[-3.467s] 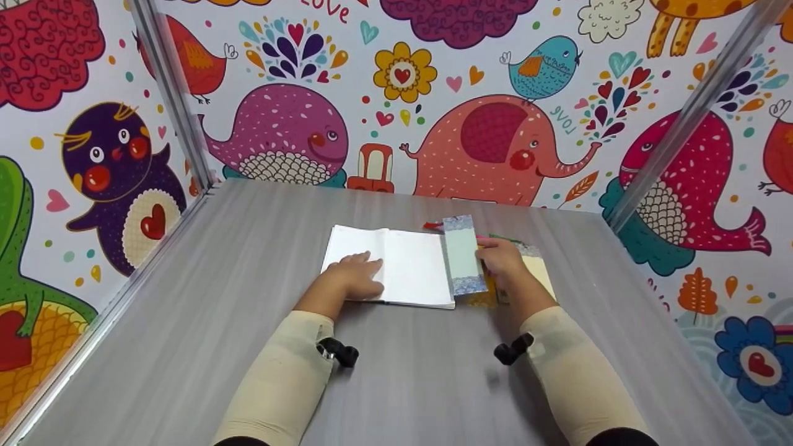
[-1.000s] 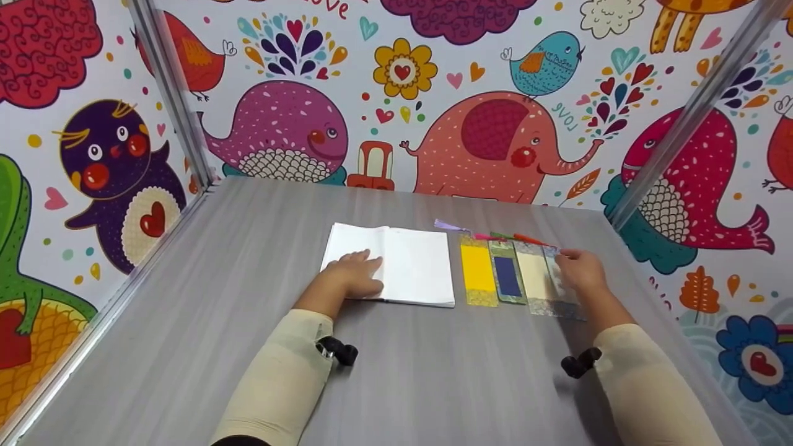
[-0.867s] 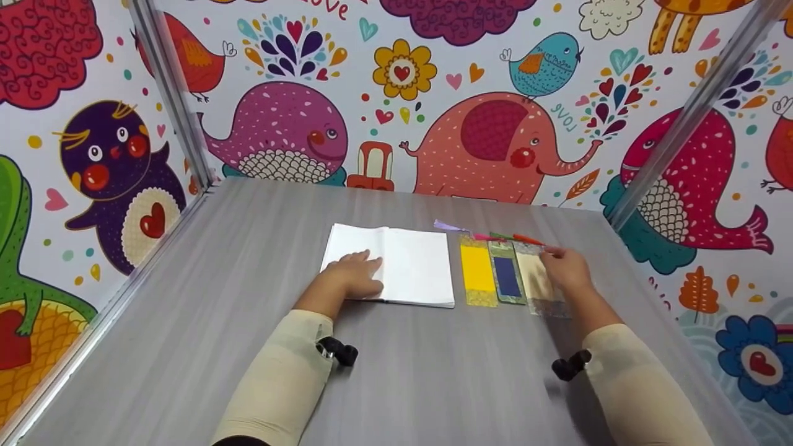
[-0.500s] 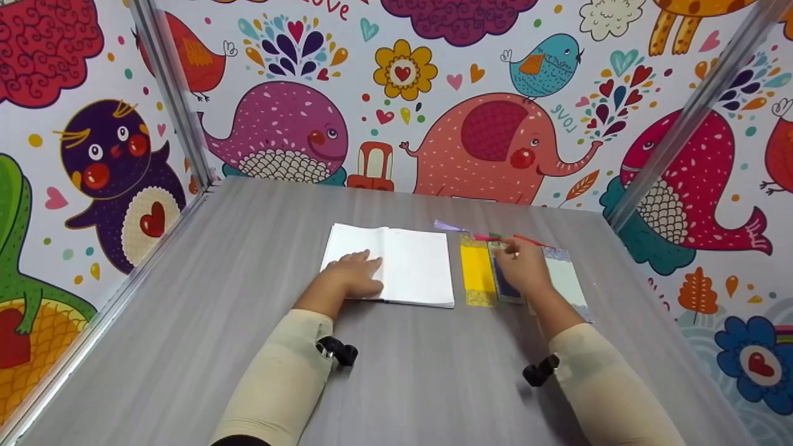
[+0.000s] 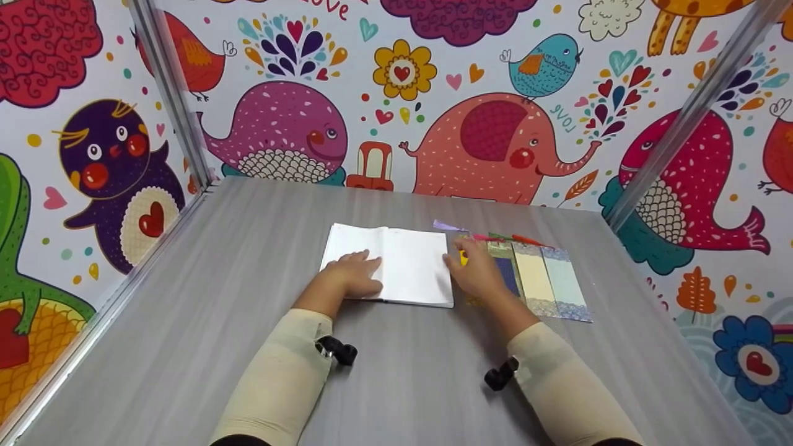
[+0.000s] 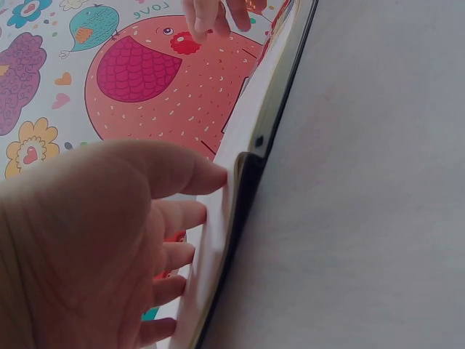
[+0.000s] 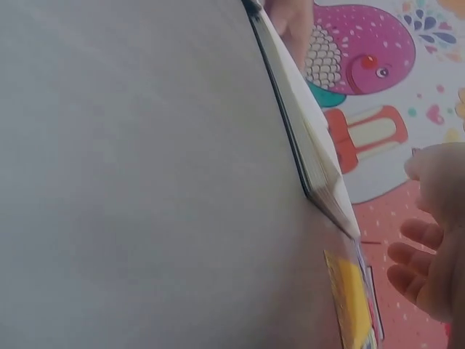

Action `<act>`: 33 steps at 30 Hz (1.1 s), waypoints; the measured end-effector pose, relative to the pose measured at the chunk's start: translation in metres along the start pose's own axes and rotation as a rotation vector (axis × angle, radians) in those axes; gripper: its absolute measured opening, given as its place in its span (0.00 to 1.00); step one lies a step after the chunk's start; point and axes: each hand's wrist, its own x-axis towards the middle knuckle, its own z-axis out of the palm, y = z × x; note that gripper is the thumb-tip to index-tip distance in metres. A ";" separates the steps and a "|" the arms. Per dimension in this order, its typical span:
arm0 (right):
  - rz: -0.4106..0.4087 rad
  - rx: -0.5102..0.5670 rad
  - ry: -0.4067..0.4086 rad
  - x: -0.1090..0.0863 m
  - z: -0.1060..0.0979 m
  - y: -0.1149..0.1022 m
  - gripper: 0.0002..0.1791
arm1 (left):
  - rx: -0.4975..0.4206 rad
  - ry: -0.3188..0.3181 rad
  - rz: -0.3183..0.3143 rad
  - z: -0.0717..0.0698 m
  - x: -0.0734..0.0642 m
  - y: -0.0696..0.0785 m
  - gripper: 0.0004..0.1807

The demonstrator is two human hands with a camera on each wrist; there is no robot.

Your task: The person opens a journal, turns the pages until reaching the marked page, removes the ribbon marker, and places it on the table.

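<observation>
An open notebook [image 5: 416, 267] with blank white pages lies on the table. My left hand [image 5: 353, 275] rests on its left page, fingers spread. In the head view my right hand [image 5: 478, 272] is over the yellow bookmark [image 5: 464, 256], beside the notebook's right edge, and hides most of it. Its fingers are loosely bent with nothing between them in the right wrist view, where the yellow bookmark [image 7: 350, 298] lies lower down, apart from the hand. Rightward in a row follow a dark blue bookmark [image 5: 508, 275], a cream one and a pale green bookmark [image 5: 562, 275].
Tassels fan out behind the bookmarks, among them a lilac tassel [image 5: 447, 225] and a red tassel [image 5: 530, 240]. Grey tabletop [image 5: 248, 248] surrounds everything. Walls with cartoon animals and metal corner posts [image 5: 168, 93] enclose the table at the back and sides.
The pale green bookmark, held by my right hand at the notebook's right edge, now lies at the row's right end. My right hand has moved left above the bookmarks. The left hand stays put.
</observation>
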 end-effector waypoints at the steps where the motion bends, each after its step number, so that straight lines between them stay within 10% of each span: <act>1: -0.019 -0.020 -0.012 0.000 0.003 -0.001 0.34 | -0.001 -0.001 -0.001 0.000 0.000 0.000 0.45; 14: -0.134 -0.427 -0.357 -0.010 0.033 -0.014 0.46 | 0.007 -0.004 -0.009 -0.001 0.002 0.000 0.44; 25: -0.128 -0.421 -0.430 -0.015 0.034 -0.012 0.44 | -0.010 0.077 -0.025 0.003 0.007 -0.002 0.45; 33: -0.128 -0.413 -0.430 -0.015 0.035 -0.010 0.45 | -0.077 0.167 -0.218 0.001 0.005 -0.024 0.52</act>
